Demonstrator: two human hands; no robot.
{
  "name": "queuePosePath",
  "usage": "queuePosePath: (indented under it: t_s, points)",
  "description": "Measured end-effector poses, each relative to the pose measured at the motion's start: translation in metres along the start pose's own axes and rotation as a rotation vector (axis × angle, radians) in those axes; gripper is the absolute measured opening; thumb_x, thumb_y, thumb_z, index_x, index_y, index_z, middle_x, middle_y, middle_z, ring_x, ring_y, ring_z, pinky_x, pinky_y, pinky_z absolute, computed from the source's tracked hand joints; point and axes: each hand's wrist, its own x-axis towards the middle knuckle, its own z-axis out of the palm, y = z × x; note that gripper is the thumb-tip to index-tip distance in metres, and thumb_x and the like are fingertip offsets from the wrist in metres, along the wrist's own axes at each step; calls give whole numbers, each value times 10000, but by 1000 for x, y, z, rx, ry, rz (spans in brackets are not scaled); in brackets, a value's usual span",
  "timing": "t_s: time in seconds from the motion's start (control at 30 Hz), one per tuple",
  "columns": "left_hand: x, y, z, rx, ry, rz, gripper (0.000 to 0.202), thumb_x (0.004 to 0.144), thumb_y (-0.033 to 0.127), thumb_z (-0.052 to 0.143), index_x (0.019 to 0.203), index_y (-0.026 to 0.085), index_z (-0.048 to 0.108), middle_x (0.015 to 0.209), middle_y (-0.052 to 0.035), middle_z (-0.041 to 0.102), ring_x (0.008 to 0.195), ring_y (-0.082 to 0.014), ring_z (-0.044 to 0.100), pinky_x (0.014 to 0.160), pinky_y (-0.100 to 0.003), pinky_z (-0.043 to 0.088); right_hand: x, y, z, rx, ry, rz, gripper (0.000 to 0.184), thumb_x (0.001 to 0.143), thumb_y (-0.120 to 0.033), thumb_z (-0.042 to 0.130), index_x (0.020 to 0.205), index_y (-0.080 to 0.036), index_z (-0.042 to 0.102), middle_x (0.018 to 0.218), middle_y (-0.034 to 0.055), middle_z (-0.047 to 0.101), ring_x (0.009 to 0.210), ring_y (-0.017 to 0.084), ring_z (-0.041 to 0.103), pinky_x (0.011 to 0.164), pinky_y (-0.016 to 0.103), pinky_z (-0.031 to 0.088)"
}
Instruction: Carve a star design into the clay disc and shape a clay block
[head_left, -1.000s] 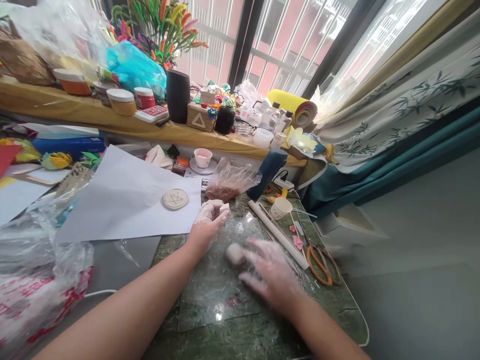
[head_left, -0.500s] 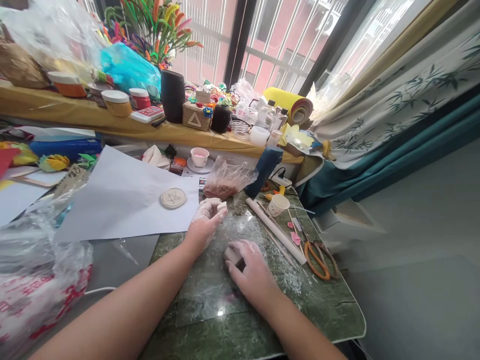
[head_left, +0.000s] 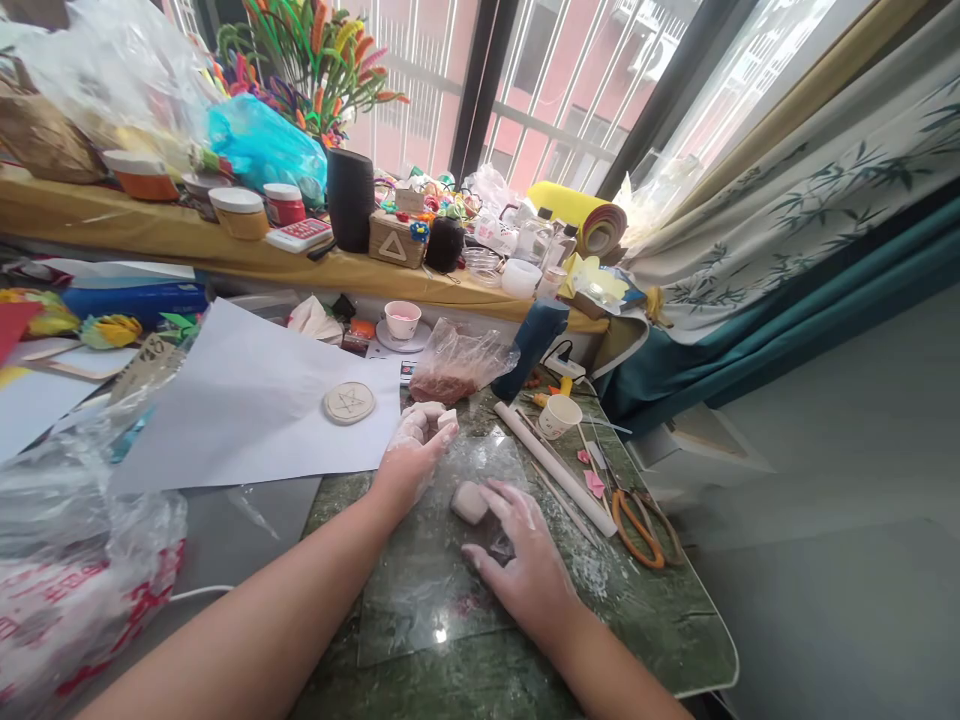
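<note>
My left hand point(head_left: 411, 450), dusted with white powder, is curled with a small white piece of clay point(head_left: 448, 418) at its thumb and fingertips. A rounded grey-white lump of clay point(head_left: 469, 502) rests on a clear sheet point(head_left: 420, 600) on the table. Just right of the lump is my right hand point(head_left: 526, 545), powdery too, with thumb and fingers apart. Its fingertips are close to the lump's right side; whether they touch it I cannot tell. A round clay disc point(head_left: 349, 403) with a star scored in it lies on white paper point(head_left: 247, 400).
Right of the clear sheet lie a white rolling rod point(head_left: 555, 470), thin sticks, scissors point(head_left: 637, 530) and a paper cup point(head_left: 559, 415). Behind my hands are a plastic bag of brown material point(head_left: 450, 375) and a blue cylinder point(head_left: 531, 345). Jars and bottles line the sill point(head_left: 300, 268).
My right hand has opened and drawn back to the right, off the clay lump, which now shows on the sheet. My left hand still holds the small white piece.
</note>
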Motion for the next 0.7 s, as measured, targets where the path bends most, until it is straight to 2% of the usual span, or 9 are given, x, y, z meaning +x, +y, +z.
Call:
queuePosePath:
  t_s: [0.1,0.2,0.33,0.43,0.6,0.7]
  points:
    - [0,-2,-1,17,-9,0,373,773,425,822,1045,219,670,1034,-45,635,938,-201,597,740,-292,490,-4,5,16,-2,66,95,568,951,-360,681,1485,-262,512,1448,139,620,1363,348,569,1156,600,474]
    - [0,-3,-1,8,-6,-13,395,777,430,820,1073,221,665,1040,-44,637,928,-199,600,738,-294,487,8,5,21,-59,-1,135,597,911,-372,730,1463,-240,544,1400,151,654,1324,382,588,1121,624,487]
    - [0,-2,0,5,-3,0,377,769,424,820,1033,205,664,1019,-41,622,900,-186,585,727,-286,482,15,7,29,-110,-77,40,446,959,-295,674,1392,-210,608,1322,149,705,1260,366,629,1105,618,492]
    - [-1,-1,-1,19,-18,12,351,774,420,808,1011,200,672,1035,-48,620,922,-191,580,729,-284,486,12,9,30,-95,-64,-43,441,993,-253,614,1431,-210,577,1362,146,692,1291,344,617,1118,592,500]
    - [-1,0,-1,24,-13,12,322,776,415,805,982,205,674,1021,-42,612,908,-188,575,728,-286,488,12,6,24,54,-69,-23,468,985,-244,607,1451,-224,565,1347,136,694,1284,319,624,1125,562,516]
    - [-1,0,0,20,-7,7,342,761,432,818,975,207,673,1016,-42,620,900,-193,579,731,-296,493,15,7,22,230,-12,108,435,971,-316,646,1397,-236,611,1346,135,694,1282,312,633,1153,558,492]
